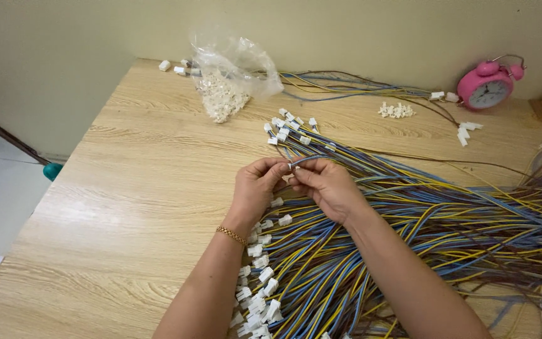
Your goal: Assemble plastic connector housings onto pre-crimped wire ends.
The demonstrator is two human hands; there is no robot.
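At the middle of the wooden table [127, 188], the left hand [255, 188] and right hand [327, 188] met, fingertips pinched together on a blue wire end [305, 161] and its small white connector [291, 167]. Finished white-plugged wires [290, 129] fanned at twelve o'clock, more at six. The loose harness bundle [446, 226] at three o'clock looked likely to snag and tug the wire free of the pinch.

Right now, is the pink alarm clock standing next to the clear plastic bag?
No, the pink alarm clock stands at the table's far right, while the clear plastic bag lies far to its left.
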